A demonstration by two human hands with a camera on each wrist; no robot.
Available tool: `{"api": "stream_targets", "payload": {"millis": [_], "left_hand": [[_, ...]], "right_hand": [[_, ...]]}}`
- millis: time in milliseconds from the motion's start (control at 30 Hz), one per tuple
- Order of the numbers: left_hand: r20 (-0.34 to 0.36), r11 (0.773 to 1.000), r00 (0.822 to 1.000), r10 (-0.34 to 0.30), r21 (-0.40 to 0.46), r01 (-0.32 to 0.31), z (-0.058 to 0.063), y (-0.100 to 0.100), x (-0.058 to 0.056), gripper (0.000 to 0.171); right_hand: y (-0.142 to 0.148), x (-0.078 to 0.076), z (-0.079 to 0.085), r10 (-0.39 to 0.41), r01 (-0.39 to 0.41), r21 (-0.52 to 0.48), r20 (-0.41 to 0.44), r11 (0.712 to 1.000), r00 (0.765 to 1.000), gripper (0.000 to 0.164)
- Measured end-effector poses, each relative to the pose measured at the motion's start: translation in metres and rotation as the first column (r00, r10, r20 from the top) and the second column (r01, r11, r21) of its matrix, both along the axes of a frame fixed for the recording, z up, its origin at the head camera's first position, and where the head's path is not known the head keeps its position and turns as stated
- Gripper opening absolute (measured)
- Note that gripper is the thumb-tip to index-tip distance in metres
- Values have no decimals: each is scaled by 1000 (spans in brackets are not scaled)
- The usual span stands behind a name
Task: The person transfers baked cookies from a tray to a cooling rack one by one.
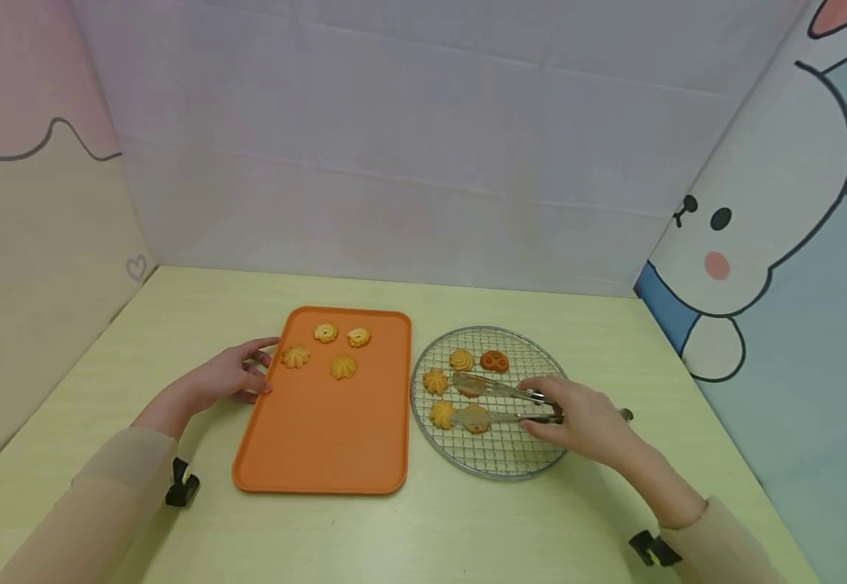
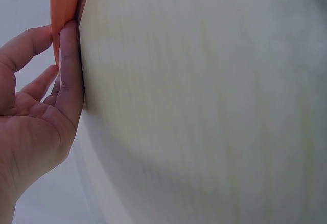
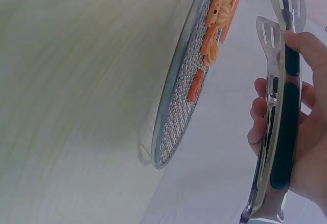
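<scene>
The person works at a pale yellow-green table (image 1: 467, 527) with faint grain lines. On its left side stands a cream and pink wall (image 1: 22, 227), with a wavy dark line and a small drawn heart (image 1: 135, 268). At the back hangs a light cloth (image 1: 409, 162) that shows fold creases. On the right, a blue wall (image 1: 810, 405) carries a white cartoon animal (image 1: 752, 203) with a pink cheek.

Starting from the left, the left hand (image 1: 230, 375) is at the left edge of an orange tray (image 1: 324, 438). Its fingers are a little bent and lightly pinch the rim: 1 digit lies on the upper side, and another lies below, close to the table.

On the far half of the tray lie 4 cookies (image 1: 344, 367), in 2 uneven rows, just beside these fingers or a little farther to the right.

Next to the tray stands a round wire rack (image 1: 511, 454). It bears 6 cookies (image 1: 435, 381), and among them is a brown pretzel-shaped piece (image 1: 494, 362).

At the right, the right hand (image 1: 587, 422) holds metal tongs (image 1: 489, 387) with dark green grips, the thumb on 1 arm and curled fingers on the other. The slotted heads stand apart above the rack, and they partly cover 2 of the cookies there. Whether they touch these cookies, I cannot tell.
</scene>
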State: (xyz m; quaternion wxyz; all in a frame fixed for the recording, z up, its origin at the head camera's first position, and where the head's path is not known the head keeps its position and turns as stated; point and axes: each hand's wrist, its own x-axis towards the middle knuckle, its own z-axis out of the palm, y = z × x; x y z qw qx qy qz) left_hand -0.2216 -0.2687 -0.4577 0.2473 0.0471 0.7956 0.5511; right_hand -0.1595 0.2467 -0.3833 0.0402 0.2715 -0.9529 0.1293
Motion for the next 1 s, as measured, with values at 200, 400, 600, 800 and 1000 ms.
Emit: {"api": "stream_targets", "payload": {"millis": [200,400,600,800,1000], "left_hand": [[1,1000,1000,8,12,-8,0,0,1,86],[0,1000,1000,7,6,-7,-1,-1,1,86],[3,1000,1000,9,-8,-9,-1,0,0,85],[4,1000,1000,2,-3,-2,0,0,0,85],[7,1000,1000,8,4,-8,-2,0,-1,85]], "right_hand": [[-9,-5,7,13,-13,20,-36,1000,999,48],[-18,-13,15,33,-32,31,-42,999,999,48],[-26,-20,24,64,-63,29,-43,998,997,47],[-35,-30,29,115,-115,12,-61,993,991,44],[-48,-38,28,152,-152,10,-91,988,984,43]]}}
